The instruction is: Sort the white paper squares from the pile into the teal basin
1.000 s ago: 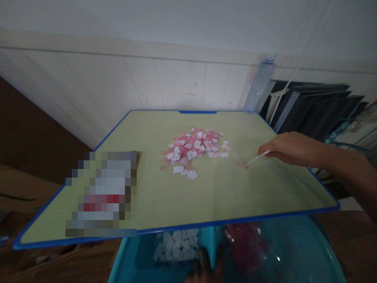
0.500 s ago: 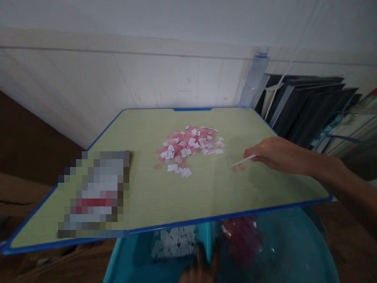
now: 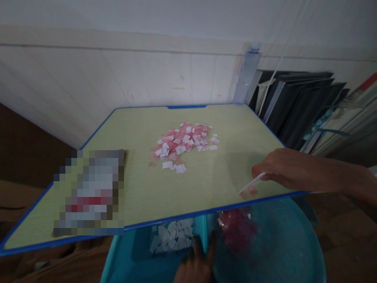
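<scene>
My right hand (image 3: 272, 173) is closed around a thin white stick (image 3: 252, 183), its tip pointing down to the board's near right side. By that tip lie small pink pieces (image 3: 252, 190) on the pale yellow-green board (image 3: 141, 192). Low in the view, my left hand (image 3: 196, 263) has its fingers stretched and apart, beside the wall between a blue tray and a round blue basin; it is dim there. White squares of paper (image 3: 173, 236) fill part of the tray (image 3: 118, 259). Glossy red pieces (image 3: 237, 232) sit in the basin (image 3: 294, 239).
A heap of pink pieces and white paper squares (image 3: 185, 141) lies mid-board. On the left is a pixelated flat item (image 3: 91, 192). A clear plastic bottle (image 3: 247, 76) stands against the wall behind, beside dark flat panels (image 3: 303, 94).
My right hand has brought the stick toward the near edge, and the pink pieces at its tip have shifted with it. The view has moved slightly; my left hand stays by the tray.
</scene>
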{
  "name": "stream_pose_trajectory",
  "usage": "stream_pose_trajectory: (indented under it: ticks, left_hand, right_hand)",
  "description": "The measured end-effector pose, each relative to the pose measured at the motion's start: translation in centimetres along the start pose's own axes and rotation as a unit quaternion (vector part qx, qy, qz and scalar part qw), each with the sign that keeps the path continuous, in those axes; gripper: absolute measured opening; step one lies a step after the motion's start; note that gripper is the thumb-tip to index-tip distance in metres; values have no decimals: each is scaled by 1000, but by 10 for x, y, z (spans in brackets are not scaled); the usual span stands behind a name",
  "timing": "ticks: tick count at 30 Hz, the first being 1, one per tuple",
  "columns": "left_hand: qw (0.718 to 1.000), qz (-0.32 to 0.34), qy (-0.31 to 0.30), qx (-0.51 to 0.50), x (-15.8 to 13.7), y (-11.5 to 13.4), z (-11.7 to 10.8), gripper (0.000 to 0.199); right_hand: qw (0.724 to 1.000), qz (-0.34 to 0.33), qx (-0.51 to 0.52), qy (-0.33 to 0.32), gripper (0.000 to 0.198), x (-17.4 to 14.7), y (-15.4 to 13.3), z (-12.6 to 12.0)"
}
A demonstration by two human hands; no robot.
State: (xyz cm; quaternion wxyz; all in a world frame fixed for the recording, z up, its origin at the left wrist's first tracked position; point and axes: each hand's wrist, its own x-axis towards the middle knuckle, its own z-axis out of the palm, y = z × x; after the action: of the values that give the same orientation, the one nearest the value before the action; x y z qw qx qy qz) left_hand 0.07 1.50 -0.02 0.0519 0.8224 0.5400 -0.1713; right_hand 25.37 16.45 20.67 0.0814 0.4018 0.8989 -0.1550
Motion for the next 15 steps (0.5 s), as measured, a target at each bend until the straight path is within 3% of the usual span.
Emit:
stream_pose_trajectory:
  ticks: [10,15]
  left_hand:
    - [1000,1,-6,-7,-1,0,-4,71]
    - [1000,18,0,-16,-1,-6,-7,66]
  right_hand:
    - [999,22,16,-34,23,-11,-12,0]
    - [1000,13,15,2,19,-21,-12,9]
